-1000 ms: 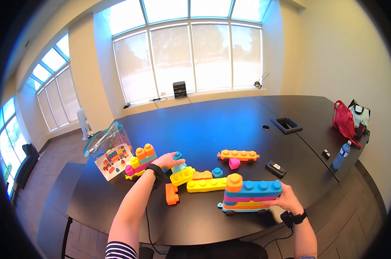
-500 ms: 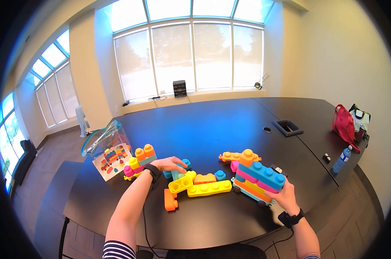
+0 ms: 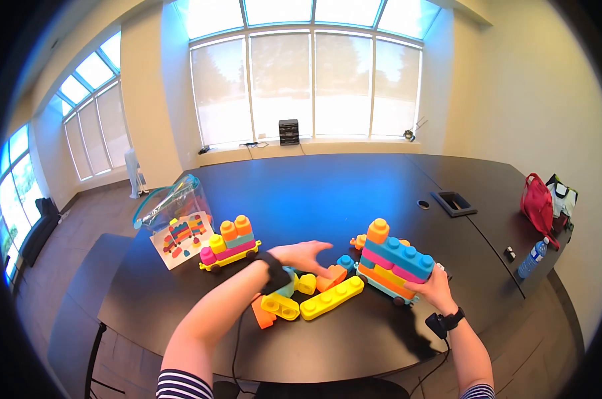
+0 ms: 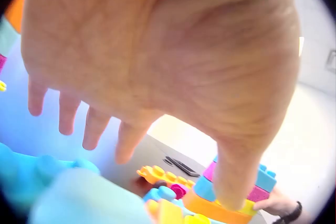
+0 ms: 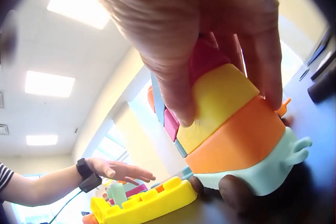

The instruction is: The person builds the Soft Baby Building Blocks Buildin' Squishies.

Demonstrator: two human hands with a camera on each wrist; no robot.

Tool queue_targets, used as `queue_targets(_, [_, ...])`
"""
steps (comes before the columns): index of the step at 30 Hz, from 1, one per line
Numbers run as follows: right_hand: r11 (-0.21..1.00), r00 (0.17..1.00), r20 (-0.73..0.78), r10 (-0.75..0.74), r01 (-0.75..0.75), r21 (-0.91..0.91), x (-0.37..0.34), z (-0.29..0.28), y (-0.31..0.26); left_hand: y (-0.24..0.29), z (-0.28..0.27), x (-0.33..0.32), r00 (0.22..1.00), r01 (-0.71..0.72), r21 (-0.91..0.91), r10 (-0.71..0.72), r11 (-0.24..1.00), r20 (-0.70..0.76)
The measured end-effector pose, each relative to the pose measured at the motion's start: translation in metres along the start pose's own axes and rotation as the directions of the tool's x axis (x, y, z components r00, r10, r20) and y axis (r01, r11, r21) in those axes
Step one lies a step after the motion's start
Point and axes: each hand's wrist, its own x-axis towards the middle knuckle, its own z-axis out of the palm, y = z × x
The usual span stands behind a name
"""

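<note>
The right hand [image 3: 435, 290] grips the right end of a tall stack of blue, pink, yellow and orange blocks [image 3: 399, 261] on a light-blue wheeled base, tilted in the head view. In the right wrist view, thumb and fingers hold the yellow block [image 5: 220, 106] from both sides. The left hand [image 3: 303, 256] is spread over loose blocks, its thumb near an orange block [image 3: 332, 278]; whether it touches is unclear. Beneath and around it lie a long yellow block [image 3: 333, 297], a small yellow block [image 3: 307, 284] and a blue block [image 3: 345, 262].
A smaller wheeled stack [image 3: 231, 247] stands at the left, beside a picture card [image 3: 181, 239] and a clear bag [image 3: 174, 203]. An orange wheeled base [image 3: 359, 242] is partly behind the tall stack. A water bottle [image 3: 533, 258] and red bag [image 3: 537, 205] are at the right.
The left hand has moved right over the loose blocks, with its fingers spread. The yellow pieces have shifted and turned. The stack in the right hand has tilted and moved slightly back.
</note>
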Motion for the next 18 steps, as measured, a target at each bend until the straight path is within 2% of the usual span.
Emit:
queue_targets(2, [1.0,1.0,0.009,-0.013,0.013,0.021,0.004,0.004,-0.001,0.004,0.023,0.037,0.994,-0.09,-0.031,0.088,0.995,-0.062])
queue_targets(4, [1.0,1.0,0.003,-0.011,0.011,0.0,0.005,0.008,-0.005,0.018,0.036,0.056,0.998,-0.005,0.038,0.008,0.999,-0.07])
queue_targets(6, [1.0,1.0,0.001,-0.016,0.016,-0.012,0.006,0.009,-0.006,0.021,0.044,0.071,0.995,0.047,0.002,-0.047,0.999,0.083])
queue_targets(7, [1.0,1.0,0.003,-0.02,0.02,-0.012,0.005,0.009,-0.006,0.024,0.047,0.068,0.999,0.037,0.105,-0.04,0.994,0.028])
queue_targets(11, [1.0,1.0,0.002,0.0,0.0,0.009,0.009,0.018,-0.007,0.029,0.03,0.051,0.975,0.122,0.148,-0.147,0.981,0.167])
queue_targets(14, [0.999,1.0,-0.012,-0.022,0.023,0.025,0.018,0.038,-0.02,0.033,0.024,0.028,0.944,0.173,0.134,-0.203,0.976,0.259])
queue_targets(15, [0.999,0.999,-0.019,-0.038,0.038,0.032,0.023,0.046,-0.024,0.016,0.03,0.031,0.941,0.148,0.071,-0.163,0.986,0.297])
queue_targets(18, [0.993,0.995,-0.026,-0.092,0.094,0.067,0.043,0.074,-0.028,0.029,0.027,-0.009,0.962,0.237,0.196,-0.259,0.951,0.092])
